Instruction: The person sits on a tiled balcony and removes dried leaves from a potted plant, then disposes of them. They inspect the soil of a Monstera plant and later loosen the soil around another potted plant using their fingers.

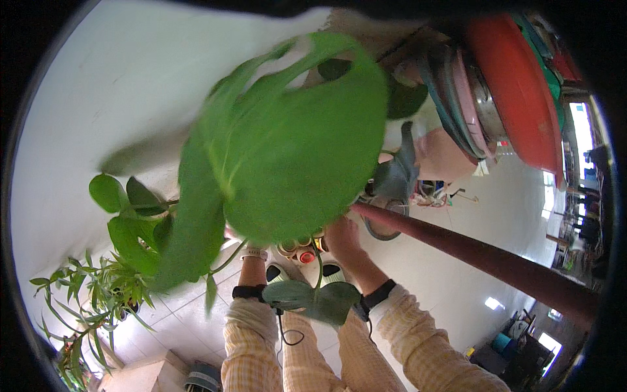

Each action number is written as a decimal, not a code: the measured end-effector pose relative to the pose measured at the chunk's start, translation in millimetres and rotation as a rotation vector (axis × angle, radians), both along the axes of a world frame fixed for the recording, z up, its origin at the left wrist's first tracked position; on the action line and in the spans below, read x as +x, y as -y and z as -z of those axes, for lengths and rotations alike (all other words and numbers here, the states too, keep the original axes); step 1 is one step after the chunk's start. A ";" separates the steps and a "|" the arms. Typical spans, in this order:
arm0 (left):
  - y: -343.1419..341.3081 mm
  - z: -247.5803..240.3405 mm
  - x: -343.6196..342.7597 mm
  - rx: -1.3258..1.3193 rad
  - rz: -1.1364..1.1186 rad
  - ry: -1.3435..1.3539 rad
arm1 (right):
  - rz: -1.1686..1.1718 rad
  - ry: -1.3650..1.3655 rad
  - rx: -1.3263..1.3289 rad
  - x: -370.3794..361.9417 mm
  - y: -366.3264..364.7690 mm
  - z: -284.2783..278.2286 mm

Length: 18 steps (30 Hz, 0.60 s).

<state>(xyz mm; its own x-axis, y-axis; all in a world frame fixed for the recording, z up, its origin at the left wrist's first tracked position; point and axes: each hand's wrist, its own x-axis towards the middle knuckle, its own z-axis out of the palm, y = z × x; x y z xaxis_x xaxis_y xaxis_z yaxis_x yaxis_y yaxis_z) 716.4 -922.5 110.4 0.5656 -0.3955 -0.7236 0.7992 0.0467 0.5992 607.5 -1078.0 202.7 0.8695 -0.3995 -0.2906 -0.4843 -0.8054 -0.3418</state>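
A big green split leaf (287,150) hangs close in front of me and blocks much of the view. My left hand is hidden behind it; only the wrist with a pale band (253,253) shows. My right hand (343,236) reaches forward under the leaf's edge, beside a cluster of small round colourful cups (300,251). Whether its fingers grip anything is hidden. Both forearms wear yellow checked sleeves with black wrist straps. A smaller dark leaf (313,299) lies across my wrists. My light shoes (277,272) stand on the floor below.
A reddish-brown pole (490,258) runs diagonally to the lower right. Stacked red, pink and metal basins (516,85) sit at the upper right. Smaller leafy potted plants (108,287) stand at the left by a white wall. A cardboard box (144,374) rests on the tiled floor.
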 end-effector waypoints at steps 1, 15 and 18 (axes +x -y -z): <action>-0.1 0.3 0.2 -0.025 0.015 0.027 | -0.009 0.072 0.007 -3.0 9.5 -6.2; -3.5 -5.5 0.7 -0.027 0.007 0.003 | -0.054 -0.117 -0.297 25.3 35.9 24.6; -1.4 -8.7 -4.4 -0.065 -0.011 0.060 | 0.016 -0.080 -0.152 13.1 23.2 21.3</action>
<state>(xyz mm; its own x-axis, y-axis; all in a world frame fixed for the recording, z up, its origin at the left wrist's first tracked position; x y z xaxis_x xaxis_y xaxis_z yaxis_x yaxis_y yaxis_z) 712.1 -921.1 119.2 0.6116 -0.4340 -0.6615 0.7613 0.0952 0.6413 620.7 -1101.3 181.4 0.8393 -0.4574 -0.2940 -0.5180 -0.8370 -0.1765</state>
